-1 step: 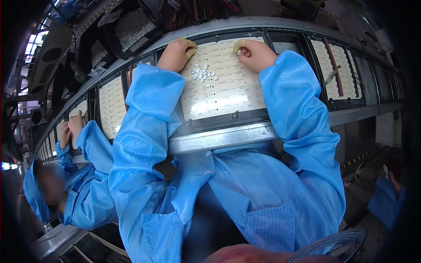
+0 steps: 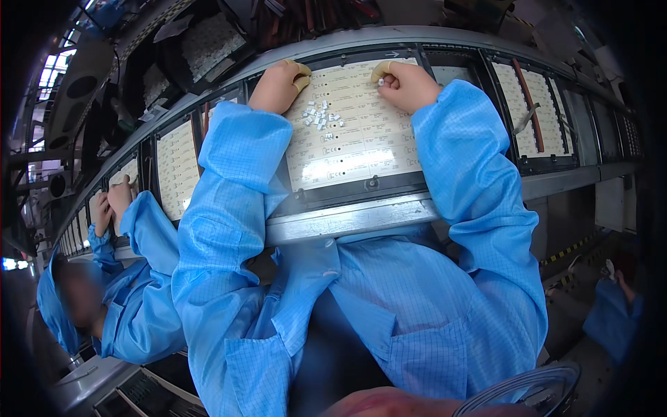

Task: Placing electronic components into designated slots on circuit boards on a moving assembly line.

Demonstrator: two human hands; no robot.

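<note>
In front of me a cream printed panel (image 2: 368, 149) lies in a dark frame, marked with rows of black print and small dark holes. A loose heap of small white block-like parts (image 2: 319, 115) rests on its left half. At the panel's upper left, my left hand (image 2: 276, 87) bends its yellow-cotted fingertips close together; whatever may be between them does not show. Over the upper right, my right hand (image 2: 410, 85) pinches one small white part (image 2: 381, 82) between its fingertips, the index finger in a yellow cot.
The frame sits on a metal-edged line (image 2: 354, 219). More framed panels stand left (image 2: 175, 167) and right (image 2: 535, 115), the right one crossed by a brown strip. A co-worker in blue (image 2: 139, 306) works at my left. Behind the line lies a bin of whitish pieces (image 2: 208, 52).
My right hand has shifted very slightly to the right with the small white part. My left hand and the heap look the same.
</note>
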